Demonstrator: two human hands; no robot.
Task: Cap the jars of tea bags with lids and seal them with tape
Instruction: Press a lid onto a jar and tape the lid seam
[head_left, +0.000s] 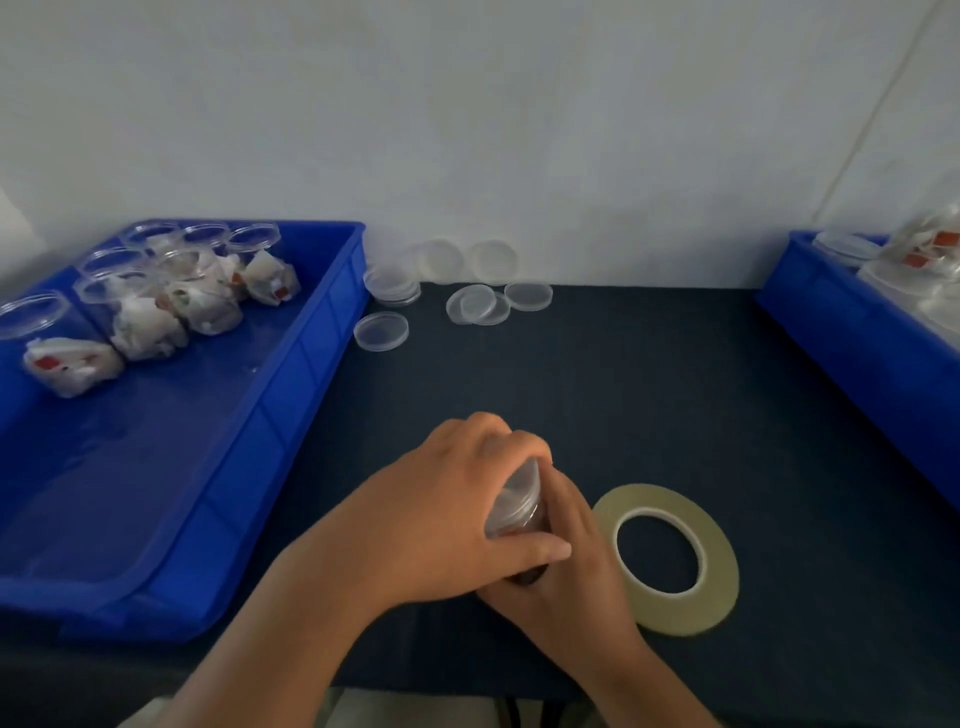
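Worktop: I see a dark worktop that runs back to a pale wall.
Tape roll: a tape roll lies flat just right of the right hand. I cannot tell whether they touch.
Loose lids: clear round loose lids are scattered at the back, between the two trays. Some are stacked or overlapping, some lean on the wall, and one lies alone nearest the left tray.
In the way: both hands cover most of the jar, so I can make out only its upper side and the rim of its lid.
Left tray: the blue left tray holds open jars bunched in its far part, with tea bags inside them.
Right tray: the blue right tray is cut off by the frame edge. It holds capped jars with red-tagged bags, but they are blurred.
Jar: the jar is tilted at the front middle of the worktop, with a lid on it.
Left grip: the fingers of the left hand curl over the lid, and the thumb lies along the jar.
Right grip: the right hand wraps the jar from the right and below, with its fingertips hidden.
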